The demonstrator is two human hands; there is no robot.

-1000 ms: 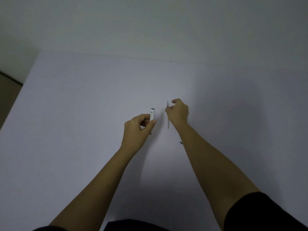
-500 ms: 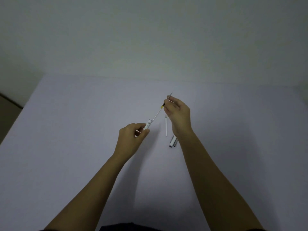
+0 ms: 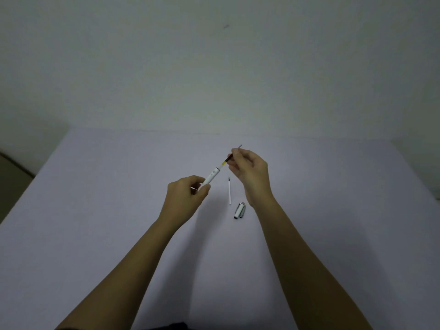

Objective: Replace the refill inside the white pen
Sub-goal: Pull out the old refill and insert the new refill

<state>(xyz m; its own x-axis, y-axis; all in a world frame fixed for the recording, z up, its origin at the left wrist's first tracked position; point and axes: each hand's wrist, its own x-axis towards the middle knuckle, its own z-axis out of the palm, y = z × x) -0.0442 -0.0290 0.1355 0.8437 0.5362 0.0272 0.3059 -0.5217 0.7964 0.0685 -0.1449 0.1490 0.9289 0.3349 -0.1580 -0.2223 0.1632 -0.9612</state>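
A pale table fills the lower part of the view, its far edge meeting a plain wall. 2 bare forearms reach in from the bottom edge toward the middle of the table.

The left hand is held above the table, fingers and thumb pressed around the lower end of the white barrel, which slants up and to the right. The right hand is raised just beyond it, fingertips pinching a thin refill near its upper part. The refill lines up with the barrel: its lower end, with a yellow band and a dark section, sits at the barrel's open mouth, and its fine tip pokes out above the fingers. Whether the lower end is inside the barrel or only at the opening, I cannot tell.

On the table between the 2 hands lies a spare refill, white with a dark tip pointing away, close to upright in the view. Just to its right, near the right wrist, lies a cap, white with a silvery clip, touching neither hand.
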